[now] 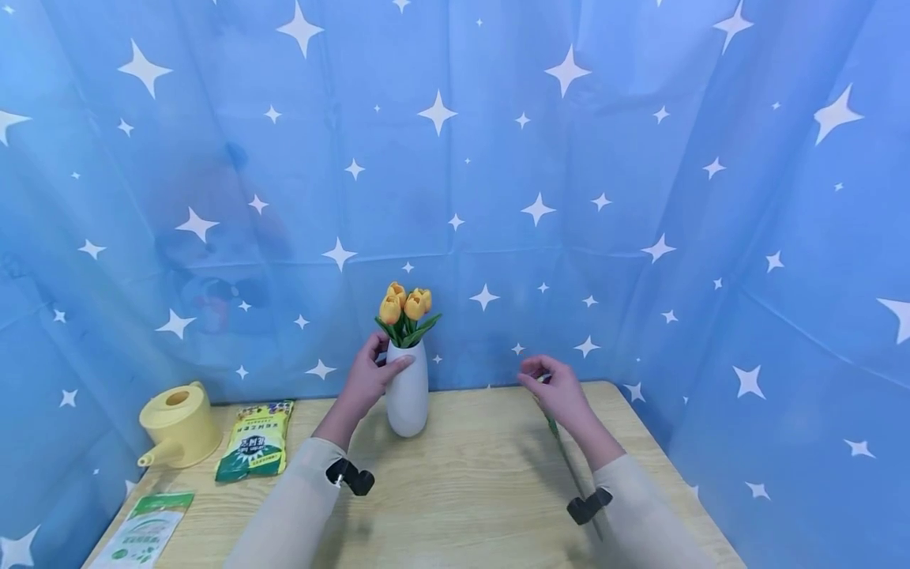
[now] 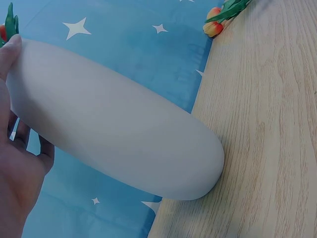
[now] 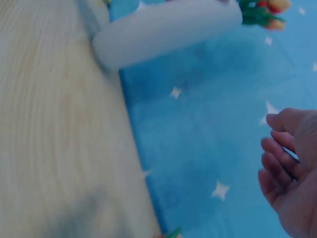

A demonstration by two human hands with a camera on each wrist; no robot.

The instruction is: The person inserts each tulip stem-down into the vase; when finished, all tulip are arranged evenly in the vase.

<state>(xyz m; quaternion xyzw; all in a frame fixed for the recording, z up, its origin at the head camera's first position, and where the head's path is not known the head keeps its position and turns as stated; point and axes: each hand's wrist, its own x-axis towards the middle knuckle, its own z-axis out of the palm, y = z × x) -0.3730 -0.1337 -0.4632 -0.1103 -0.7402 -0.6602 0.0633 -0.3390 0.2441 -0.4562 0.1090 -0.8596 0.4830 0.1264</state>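
One white vase (image 1: 407, 399), approx. mid-frame w/ yellow tulips (image 1: 415, 307), is gripped near the rim by the left hand (image 1: 368, 381); prob. light, stiff, slippery, maybe fragile, best held round the middle. Nothing is held by the loosely curled right hand (image 1: 560, 393), right of ctr. above a loose tulip (image 2: 214, 29). Wood-grain bench (image 1: 483, 498) is backed by blue starred curtain (image 1: 498, 158), upper frame.

Two hands (image 1: 366, 383), one vase (image 1: 407, 399), four vased tulips (image 1: 415, 307), two packets (image 1: 252, 444), one watering-can (image 1: 183, 436).

Both arms (image 1: 293, 499) reach forward, the left hand (image 1: 370, 381) gripping, the right hand (image 1: 558, 390) loosely curled.
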